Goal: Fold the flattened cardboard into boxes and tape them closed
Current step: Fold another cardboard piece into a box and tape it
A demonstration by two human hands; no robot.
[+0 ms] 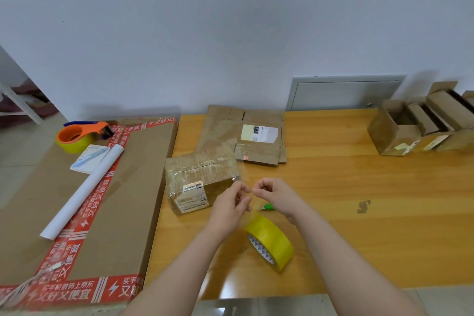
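The left hand [232,202] and right hand [274,195] meet with curled fingers, both pinching a clear tape strip [245,173] just right of the small taped brown cardboard box [202,182]. The yellow tape roll [272,241] stands just nearer the person. Open wooden worktop [359,187] stretches rightward.

Single view here, worn on the person's head, wide-angle, looking forward and down onto the bench [333,187]. It's close: the bench's near edge runs low across the view, and beyond its far edge the wall [230,20] fills the upper half.
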